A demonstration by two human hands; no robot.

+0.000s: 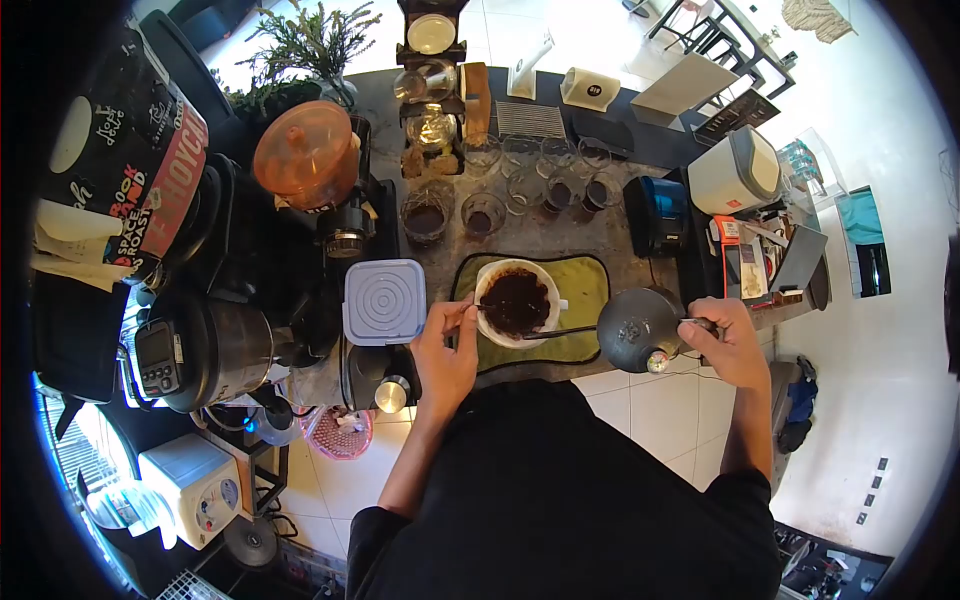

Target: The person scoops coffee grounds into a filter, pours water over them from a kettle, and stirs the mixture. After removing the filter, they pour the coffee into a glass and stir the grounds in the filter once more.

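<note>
My right hand [728,342] is closed around the handle of a dark grey gooseneck kettle [632,330]. The kettle's thin spout reaches left over the near rim of a white coffee dripper [484,326]. Wet dark coffee grounds [518,300] fill the dripper, which stands on a green mat [583,290]. At the dripper's left rim, my left hand [450,348] pinches a thin dark handle that points into the grounds; its far end is hidden. A lidded light-blue square container [385,302] sits just left of this hand.
Behind the dripper stand several glasses, some with dark liquid, including a glass [425,215] at the left. A coffee grinder with an orange hopper [303,155] is at the left. To the right are a blue-black device [658,213] and a white box-shaped appliance [735,172].
</note>
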